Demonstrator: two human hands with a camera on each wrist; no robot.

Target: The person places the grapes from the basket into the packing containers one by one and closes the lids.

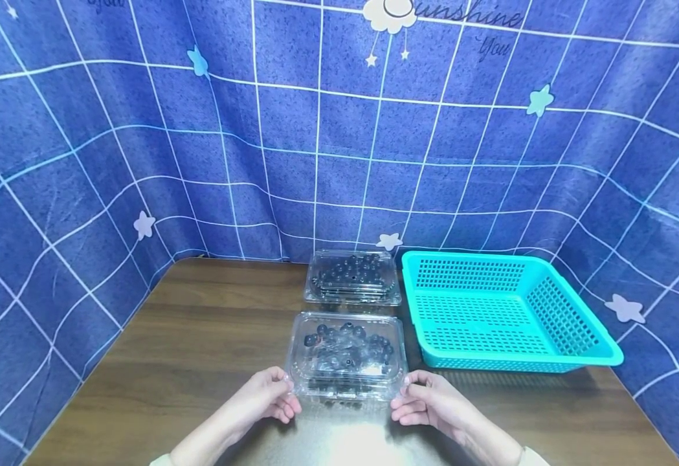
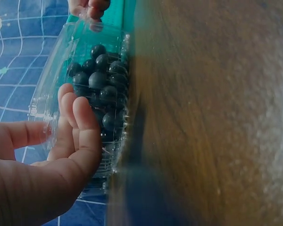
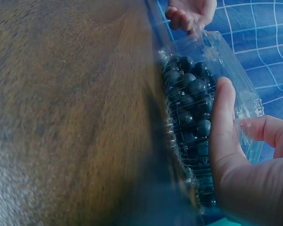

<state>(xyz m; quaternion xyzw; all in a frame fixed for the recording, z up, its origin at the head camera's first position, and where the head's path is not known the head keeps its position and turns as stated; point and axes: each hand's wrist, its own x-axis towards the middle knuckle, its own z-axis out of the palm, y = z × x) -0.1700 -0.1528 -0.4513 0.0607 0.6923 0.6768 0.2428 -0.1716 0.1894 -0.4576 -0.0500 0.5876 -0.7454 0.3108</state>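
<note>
A clear plastic clamshell box [image 1: 347, 353] with dark round berries [image 2: 98, 80] inside lies at the front middle of the table. At its front left corner my left hand [image 1: 269, 396] pinches the lid's rim between thumb and fingers. My right hand [image 1: 432, 404] pinches the rim at the front right corner in the same way. The lid covers the berries, and the wrist views show them through the ribbed side wall. Whether the box's base touches the table I cannot tell. Right behind it stands a second clear clamshell box [image 1: 353, 278], also holding dark berries.
A turquoise plastic basket [image 1: 514, 362] with perforated walls stands to the right of both boxes. The brown wooden table [image 1: 211, 323] extends to the left and front. A blue curtain with a white grid [image 1: 339, 175] hangs close behind and at the sides.
</note>
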